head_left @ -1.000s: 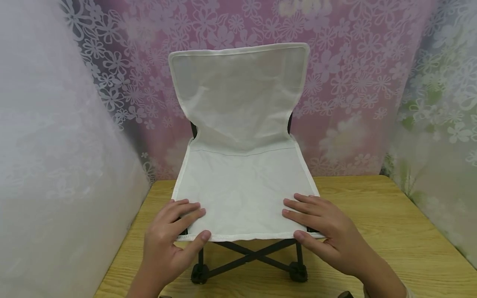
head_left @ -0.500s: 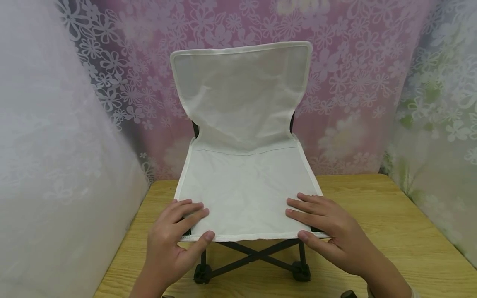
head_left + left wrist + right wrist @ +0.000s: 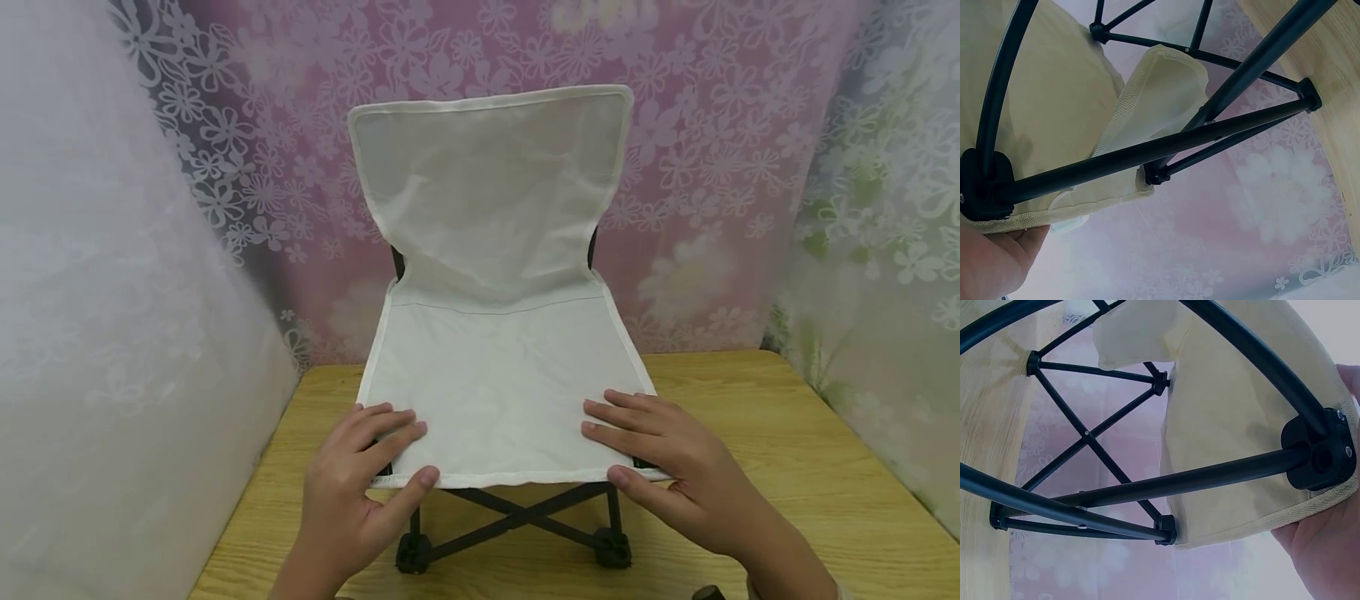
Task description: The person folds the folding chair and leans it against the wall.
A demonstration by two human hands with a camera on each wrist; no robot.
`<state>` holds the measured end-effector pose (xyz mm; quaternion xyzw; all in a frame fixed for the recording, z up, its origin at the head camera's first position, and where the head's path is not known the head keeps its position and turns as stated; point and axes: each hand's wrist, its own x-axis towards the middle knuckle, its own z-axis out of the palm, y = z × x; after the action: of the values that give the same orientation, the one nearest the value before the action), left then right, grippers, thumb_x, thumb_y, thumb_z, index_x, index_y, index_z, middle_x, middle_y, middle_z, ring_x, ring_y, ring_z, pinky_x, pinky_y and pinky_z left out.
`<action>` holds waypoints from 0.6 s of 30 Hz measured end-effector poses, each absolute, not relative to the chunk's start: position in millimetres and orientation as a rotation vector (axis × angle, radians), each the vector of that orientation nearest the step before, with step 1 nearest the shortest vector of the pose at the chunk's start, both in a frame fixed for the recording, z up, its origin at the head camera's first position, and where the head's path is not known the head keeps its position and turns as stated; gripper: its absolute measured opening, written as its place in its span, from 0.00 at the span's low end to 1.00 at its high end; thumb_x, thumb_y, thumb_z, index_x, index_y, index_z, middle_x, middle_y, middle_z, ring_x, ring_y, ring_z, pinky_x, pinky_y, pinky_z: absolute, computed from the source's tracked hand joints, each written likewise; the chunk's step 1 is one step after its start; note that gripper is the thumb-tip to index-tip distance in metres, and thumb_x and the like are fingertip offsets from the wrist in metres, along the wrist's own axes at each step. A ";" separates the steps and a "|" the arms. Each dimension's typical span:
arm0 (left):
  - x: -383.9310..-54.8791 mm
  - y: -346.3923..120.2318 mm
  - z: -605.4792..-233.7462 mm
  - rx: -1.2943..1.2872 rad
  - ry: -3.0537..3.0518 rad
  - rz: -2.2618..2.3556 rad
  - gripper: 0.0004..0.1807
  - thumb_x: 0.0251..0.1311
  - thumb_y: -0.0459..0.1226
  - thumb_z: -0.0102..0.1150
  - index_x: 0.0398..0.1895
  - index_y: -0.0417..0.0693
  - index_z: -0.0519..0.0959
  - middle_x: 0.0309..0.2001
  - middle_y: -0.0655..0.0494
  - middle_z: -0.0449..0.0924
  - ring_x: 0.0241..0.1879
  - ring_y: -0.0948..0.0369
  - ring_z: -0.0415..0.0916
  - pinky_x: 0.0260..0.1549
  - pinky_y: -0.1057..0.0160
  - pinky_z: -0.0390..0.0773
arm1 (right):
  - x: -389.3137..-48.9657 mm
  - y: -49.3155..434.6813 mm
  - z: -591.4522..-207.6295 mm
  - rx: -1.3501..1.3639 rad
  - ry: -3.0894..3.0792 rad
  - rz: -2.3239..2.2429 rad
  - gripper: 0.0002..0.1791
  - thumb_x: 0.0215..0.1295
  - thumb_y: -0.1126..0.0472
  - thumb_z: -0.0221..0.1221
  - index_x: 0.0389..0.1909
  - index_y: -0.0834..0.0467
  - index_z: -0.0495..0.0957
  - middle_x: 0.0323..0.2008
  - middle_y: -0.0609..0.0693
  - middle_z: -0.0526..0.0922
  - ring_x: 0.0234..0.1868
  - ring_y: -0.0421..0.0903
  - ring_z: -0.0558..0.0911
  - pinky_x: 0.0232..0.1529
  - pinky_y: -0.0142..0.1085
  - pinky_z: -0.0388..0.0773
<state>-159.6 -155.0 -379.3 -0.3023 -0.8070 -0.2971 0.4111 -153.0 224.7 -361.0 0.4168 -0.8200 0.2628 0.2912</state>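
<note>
A small folding chair (image 3: 495,383) with white fabric and a black tube frame (image 3: 513,521) stands unfolded on the wooden table, facing me. My left hand (image 3: 356,483) rests on the seat's front left corner, its fingers spread over the fabric and its thumb by the front edge. At the front right corner my right hand (image 3: 682,458) lies the same way. From below, the left wrist view shows a black corner joint (image 3: 988,187) beside part of that hand. A matching corner joint (image 3: 1319,456) appears in the right wrist view, where most fingers are hidden by the seat.
The wooden table (image 3: 750,450) extends on both sides of the chair. A pink flowered curtain (image 3: 705,167) hangs behind it. White sheeting (image 3: 135,333) closes the left side and a flowered sheet (image 3: 885,250) the right. A dark rounded end (image 3: 707,592) shows at the bottom edge.
The chair and both hands have shifted slightly to the right together. The hands keep their places on the seat corners.
</note>
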 end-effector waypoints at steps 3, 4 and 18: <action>-159.1 -153.1 -379.9 -0.760 -2.028 -0.744 0.18 0.62 0.53 0.73 0.52 0.59 0.90 0.54 0.58 0.89 0.59 0.49 0.83 0.64 0.43 0.76 | -152.8 226.2 -361.2 1.110 -2.186 0.704 0.28 0.66 0.62 0.68 0.68 0.54 0.81 0.69 0.53 0.82 0.78 0.48 0.72 0.82 0.32 0.55; -158.7 -152.6 -380.0 -0.758 -2.030 -0.742 0.18 0.62 0.53 0.73 0.53 0.59 0.90 0.54 0.58 0.89 0.59 0.50 0.83 0.64 0.43 0.76 | -152.8 226.7 -361.2 1.110 -2.185 0.704 0.28 0.66 0.62 0.68 0.68 0.54 0.81 0.69 0.53 0.82 0.78 0.48 0.72 0.82 0.32 0.55; -154.3 -144.1 -377.4 -0.730 -2.091 -0.717 0.19 0.62 0.53 0.73 0.54 0.60 0.90 0.55 0.60 0.89 0.61 0.51 0.82 0.61 0.37 0.78 | -150.3 234.3 -359.9 1.087 -2.188 0.709 0.29 0.65 0.62 0.70 0.68 0.55 0.81 0.68 0.54 0.82 0.77 0.47 0.73 0.81 0.30 0.56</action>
<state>-154.3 -144.1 -377.4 -0.2880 -0.8250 -0.2829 0.3955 -150.3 234.3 -359.9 0.4084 -0.8219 0.2664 0.2945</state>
